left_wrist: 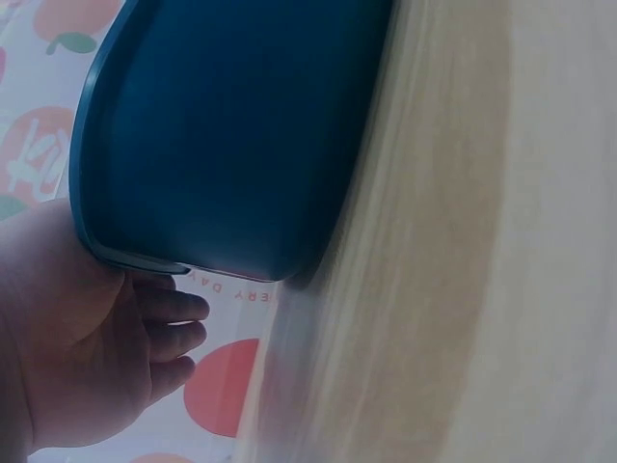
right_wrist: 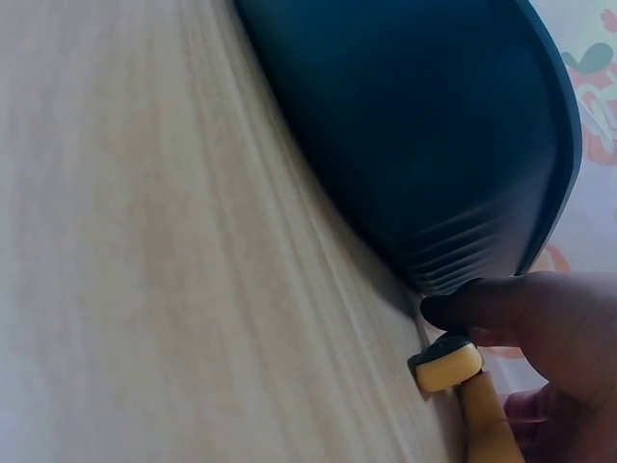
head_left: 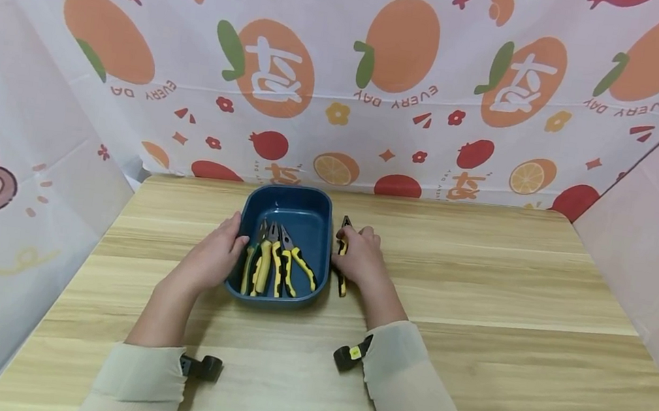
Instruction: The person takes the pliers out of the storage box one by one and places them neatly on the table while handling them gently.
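A dark blue plastic bin [head_left: 273, 303] stands on the table and holds three pairs of pliers [head_left: 263, 267] with yellow handles, laid side by side, jaws toward the far end. At its left wall, my left hand [head_left: 214, 254] grips the rim, thumb over the edge and fingers outside. In the left wrist view the left fingers [left_wrist: 175, 340] extend past the bin's far corner. Just right of the bin, my right hand [head_left: 362, 259] holds another pair of pliers [head_left: 342, 286], black and yellow, jaws pointing away. The right wrist view shows its handle end [right_wrist: 449, 368] beside the bin; my palm hides the rest.
The wooden table [head_left: 477, 306] extends to both sides and toward me. A white curtain [head_left: 325, 143] with fruit prints hangs along the far edge, with more cloth at left and right. Each wrist bears a small black camera [head_left: 209, 368].
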Demonstrator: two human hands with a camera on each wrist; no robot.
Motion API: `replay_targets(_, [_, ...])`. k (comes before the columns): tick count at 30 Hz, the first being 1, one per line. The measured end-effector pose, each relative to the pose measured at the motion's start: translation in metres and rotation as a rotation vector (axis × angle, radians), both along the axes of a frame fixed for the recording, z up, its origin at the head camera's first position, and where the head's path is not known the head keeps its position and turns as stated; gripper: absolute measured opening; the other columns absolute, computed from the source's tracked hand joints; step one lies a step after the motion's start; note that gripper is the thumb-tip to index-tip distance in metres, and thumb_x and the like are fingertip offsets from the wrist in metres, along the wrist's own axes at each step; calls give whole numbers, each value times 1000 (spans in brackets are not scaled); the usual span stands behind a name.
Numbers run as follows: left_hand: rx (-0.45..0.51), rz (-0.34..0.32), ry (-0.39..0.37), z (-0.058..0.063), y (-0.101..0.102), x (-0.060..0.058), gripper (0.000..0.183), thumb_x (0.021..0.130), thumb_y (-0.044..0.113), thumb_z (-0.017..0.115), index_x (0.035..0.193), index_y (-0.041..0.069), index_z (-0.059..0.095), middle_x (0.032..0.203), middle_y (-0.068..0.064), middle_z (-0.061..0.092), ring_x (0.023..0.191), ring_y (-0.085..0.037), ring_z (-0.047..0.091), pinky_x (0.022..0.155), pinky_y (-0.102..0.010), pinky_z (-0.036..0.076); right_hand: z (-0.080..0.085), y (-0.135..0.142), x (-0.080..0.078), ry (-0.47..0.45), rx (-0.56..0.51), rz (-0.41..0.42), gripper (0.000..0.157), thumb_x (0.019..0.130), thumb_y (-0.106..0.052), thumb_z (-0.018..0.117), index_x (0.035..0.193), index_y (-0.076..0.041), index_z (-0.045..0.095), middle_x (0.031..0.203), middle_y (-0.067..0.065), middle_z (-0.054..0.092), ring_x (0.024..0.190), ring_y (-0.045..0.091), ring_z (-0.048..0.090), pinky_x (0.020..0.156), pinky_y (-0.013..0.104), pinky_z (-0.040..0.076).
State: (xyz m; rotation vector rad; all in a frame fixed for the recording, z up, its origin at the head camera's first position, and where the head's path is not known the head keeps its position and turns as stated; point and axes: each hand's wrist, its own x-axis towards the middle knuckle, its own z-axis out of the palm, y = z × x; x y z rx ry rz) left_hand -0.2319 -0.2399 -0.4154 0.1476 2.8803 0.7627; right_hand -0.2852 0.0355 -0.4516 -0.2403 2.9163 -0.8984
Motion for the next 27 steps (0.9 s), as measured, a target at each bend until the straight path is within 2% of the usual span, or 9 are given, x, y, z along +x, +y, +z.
replay_targets(8, [16,10,5,3,-3,0,64,109,31,29,156,-3,1,163,-23,7,151,-40,8,121,-58,14,5,-3,-1,4,-3,1,38,86,-30,73,121,-19,63,118,14,47,109,32,42,88,42,47])
replay_targets(13, [23,15,4,1,-4,3,64,108,31,29,156,-3,1,163,-23,6,151,-40,8,121,-58,14,8,-4,1,28,-20,-16,34,89,-28,67,122,-18,64,122,15,49,111,33,42,89,42,47])
replay_targets(17, [24,22,6,0,-6,5,64,108,31,29,156,-2,2,164,-21,7,152,-38,8,120,-58,15,19,-8,7,150,-93,-58,30,92,-26,63,120,-18,65,125,11,52,115,31,42,93,43,47])
replay_targets(19, [26,25,14,0,-7,5,64,108,31,29,156,-1,2,164,-21,7,152,-38,8,120,-59,15,29,-14,11,238,-152,-48,27,92,-25,64,118,-17,66,125,10,54,117,29,43,95,44,49])
replay_targets(21, [28,23,26,0,-7,5,64,108,30,30,156,-2,3,164,-21,7,152,-38,8,121,-58,15,37,-21,18,313,-184,9,25,93,-24,65,116,-16,68,123,9,56,116,29,45,95,44,50])
replay_targets(23, [21,15,45,-1,-7,5,63,108,29,30,156,-3,4,163,-23,8,151,-39,9,121,-58,14,42,-31,26,363,-183,101,24,93,-25,66,115,-15,69,120,8,59,114,28,48,94,43,51])
replay_targets(25, [9,5,58,-2,-6,5,62,108,28,30,156,-4,6,163,-23,8,151,-39,9,122,-57,13,43,-41,34,369,-124,194,25,94,-27,66,116,-16,68,119,6,60,112,25,51,93,41,53])
replay_targets(27, [-6,-5,71,-3,-5,5,62,108,27,31,155,-5,7,163,-24,8,151,-39,9,122,-56,13,40,-50,40,336,-42,275,28,94,-30,65,119,-18,68,119,4,61,111,23,53,93,39,53])
